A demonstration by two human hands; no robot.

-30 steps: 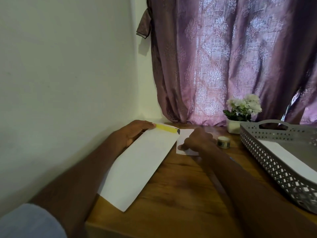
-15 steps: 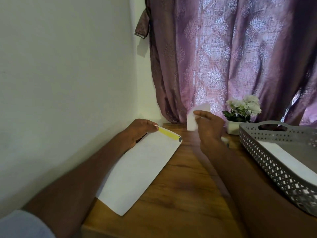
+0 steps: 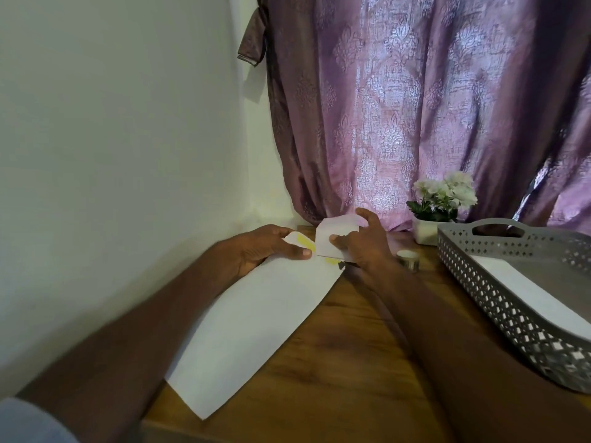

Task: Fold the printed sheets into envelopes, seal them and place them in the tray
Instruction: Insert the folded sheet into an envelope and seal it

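Note:
A long white envelope (image 3: 256, 321) lies slantwise on the wooden table (image 3: 351, 362), its far end showing a yellow strip. My left hand (image 3: 265, 247) presses that far end, thumb on the paper beside the strip. My right hand (image 3: 364, 241) pinches a small folded white sheet (image 3: 332, 238) and holds it at the envelope's mouth, partly covering the yellow strip. A grey perforated tray (image 3: 499, 302) stands at the right with a white envelope (image 3: 540, 298) lying inside.
A small roll of tape (image 3: 408, 259) sits behind my right wrist. A white pot of white flowers (image 3: 438, 206) stands at the back, before a purple curtain (image 3: 415, 107). A plain wall (image 3: 112, 155) borders the table's left side.
My right hand picked the folded sheet up from the table, raised it, then brought it down and left to the envelope's far end. My left hand stayed on the envelope.

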